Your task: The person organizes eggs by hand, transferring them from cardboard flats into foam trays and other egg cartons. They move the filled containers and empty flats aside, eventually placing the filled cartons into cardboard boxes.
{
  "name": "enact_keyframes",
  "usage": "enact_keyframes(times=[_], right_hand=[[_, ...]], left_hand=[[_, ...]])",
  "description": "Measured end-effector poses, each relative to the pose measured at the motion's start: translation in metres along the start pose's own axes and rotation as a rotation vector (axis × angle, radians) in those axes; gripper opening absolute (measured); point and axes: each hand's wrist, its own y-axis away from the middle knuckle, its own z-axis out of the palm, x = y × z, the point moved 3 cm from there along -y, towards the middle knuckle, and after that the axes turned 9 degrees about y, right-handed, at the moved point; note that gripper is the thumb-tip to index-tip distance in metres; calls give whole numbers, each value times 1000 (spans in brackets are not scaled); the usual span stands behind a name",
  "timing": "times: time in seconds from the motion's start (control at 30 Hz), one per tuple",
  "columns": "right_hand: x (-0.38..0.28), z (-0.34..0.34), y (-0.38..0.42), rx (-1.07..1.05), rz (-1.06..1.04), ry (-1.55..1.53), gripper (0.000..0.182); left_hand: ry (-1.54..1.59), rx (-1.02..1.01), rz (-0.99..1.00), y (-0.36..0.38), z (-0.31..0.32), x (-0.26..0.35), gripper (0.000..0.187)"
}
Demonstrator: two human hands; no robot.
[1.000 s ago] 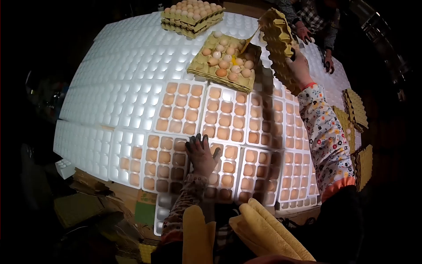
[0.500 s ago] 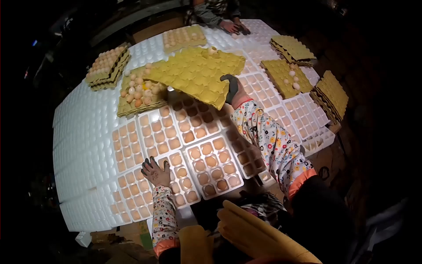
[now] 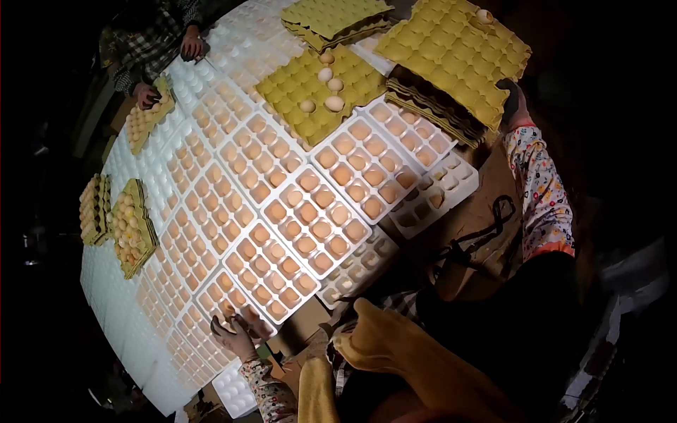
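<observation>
My right hand [image 3: 513, 102], in a dark glove, grips the near edge of an empty yellow pulp egg tray [image 3: 455, 49] over a stack of like trays [image 3: 434, 106] at the upper right. My left hand [image 3: 236, 335] rests with spread fingers on the near edge of the white plastic egg trays [image 3: 303, 222], which hold rows of brown eggs. Another yellow tray [image 3: 314, 95] with several pale eggs lies to the left of the stack.
Another person's hands [image 3: 190, 48] work at the far end by a tray of eggs [image 3: 144, 120]. Stacked yellow trays of eggs [image 3: 130, 225] sit at the left edge. More empty yellow trays [image 3: 331, 17] lie at the top. A yellow cloth [image 3: 395, 352] hangs below me.
My view has swung right. My right hand has carried the empty yellow tray from above the middle of the table over to the stack at the right. My left hand stays on the white trays.
</observation>
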Motion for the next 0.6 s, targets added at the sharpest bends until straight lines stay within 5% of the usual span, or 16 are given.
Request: enact_keyframes(times=[0.1, 0.13, 0.17, 0.3, 0.37, 0.4, 0.43, 0.5, 0.6], right_hand=[[2, -33, -37, 80, 99, 147, 30], [3, -40, -48, 87, 113, 197, 33], [4, -47, -59, 96, 127, 244, 36], [7, -79, -81, 120, 144, 529, 48], [10, -94, -60, 162, -76, 738, 54], [12, -94, -46, 208, -419, 894, 66], [37, -99, -35, 160, -179, 726, 48], [72, -106, 0, 91, 139, 523, 48], [90, -97, -2, 15, 362, 327, 47]], left_hand=[[83, -193, 289, -3, 75, 136, 54], [277, -285, 230, -2, 96, 195, 54], [170, -267, 424, -4, 124, 228, 58], [125, -449, 579, 32, 208, 339, 68], [60, -430, 704, 51, 230, 359, 72], [29, -387, 626, 56, 238, 359, 73], [-6, -352, 539, 65, 247, 352, 75], [-87, -320, 428, 79, 263, 329, 77], [-208, -409, 377, 85, 268, 322, 76]])
